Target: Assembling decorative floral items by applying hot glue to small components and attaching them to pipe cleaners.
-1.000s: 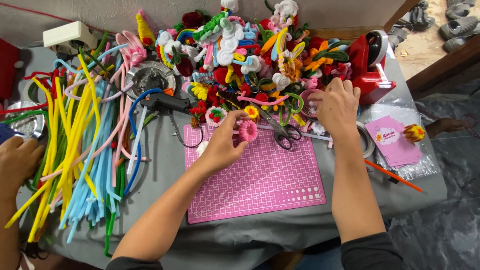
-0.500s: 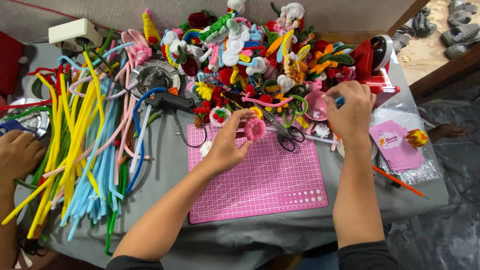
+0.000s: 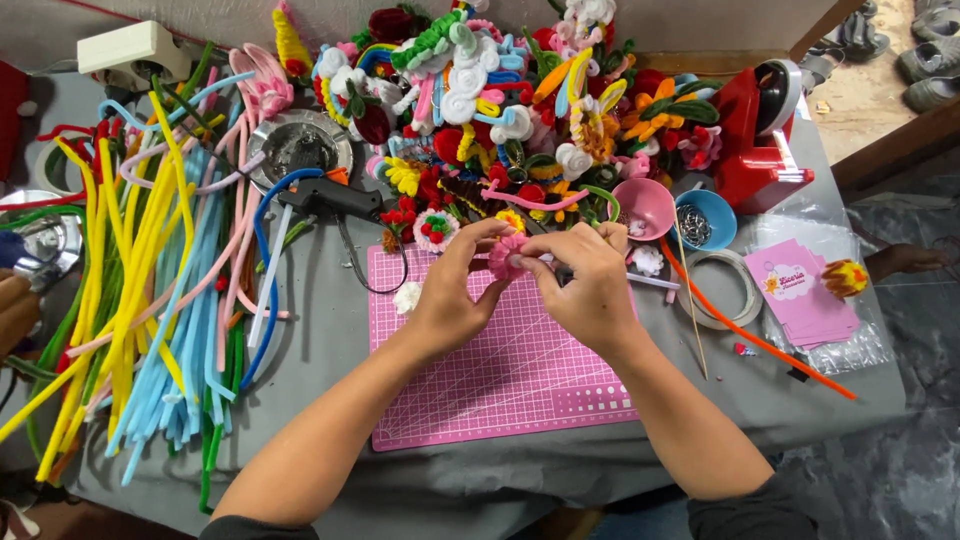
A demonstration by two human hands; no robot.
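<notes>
**Pink pompom flower, held two-handed above cutting mat**

Head view, sole camera.

- Left hand (image 3: 452, 300): fingers pinched on the left side of a small pink fuzzy flower (image 3: 508, 256), steadying it clear of the surface, apparently so both sides stay reachable.
- Right hand (image 3: 585, 283): fingers curled and closed on the right edge of the same flower; whether a second small piece sits under the fingertips cannot be told.
- Flower position: raised over the upper edge of the pink cutting mat (image 3: 500, 370), near the middle of the grey worktop (image 3: 320, 380).
- Black glue gun (image 3: 325, 198): laid just beyond the mat's top-left corner, nozzle toward a round metal dish (image 3: 298, 148), likely as a drip rest.
- Pipe cleaners (image 3: 150, 300), yellow, blue, pink, green: bundled lengthwise at far left, sorted loosely by colour.
- Finished chenille flowers (image 3: 500, 90): heaped along the back edge, out of the working area.
- Pink bowl (image 3: 645, 205) and blue bowl (image 3: 705, 218): side by side at right, holding small parts within reach.
- Red tape dispenser (image 3: 755, 140): behind the bowls.
- Another person's hand (image 3: 15, 310): at left edge, apart.
</notes>
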